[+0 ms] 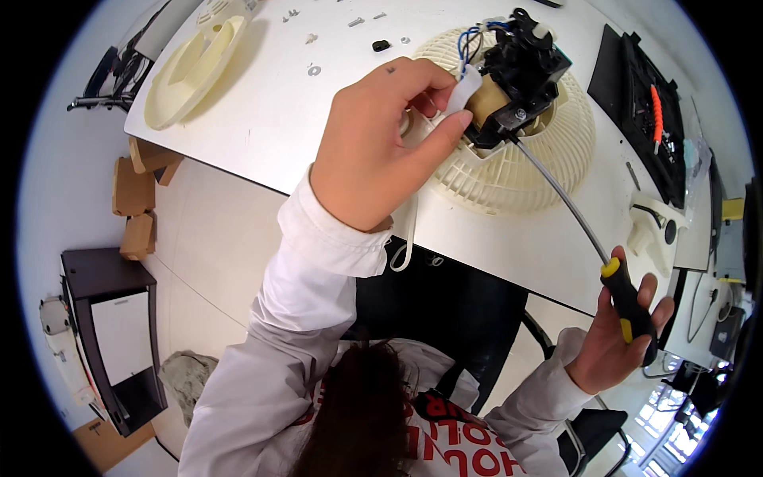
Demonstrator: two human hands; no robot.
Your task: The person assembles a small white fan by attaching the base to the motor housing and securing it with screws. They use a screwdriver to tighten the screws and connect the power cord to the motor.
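Note:
A fan motor (524, 60) with a black housing, a tan middle and blue wires (469, 44) sits on a round cream fan grille (576, 131). The grille lies on the table, ribs spreading outward. My left hand (381, 143) is closed at the motor's left side, thumb and forefinger around a soft white flap (465, 89) beside the wires. In my right hand (608, 338) is a screwdriver (629, 302) with a black and yellow handle. Its long shaft slants up to the left, and the tip meets the motor's black bracket near a screw (520, 114).
Loose screws (356, 21), washers (315, 71) and a small black part (381, 46) lie across the white table (262, 103). A cream fan base (195, 75) stands at left. On the right are an open black tool case (628, 87) and a white part (656, 230). A black chair (429, 310) is below.

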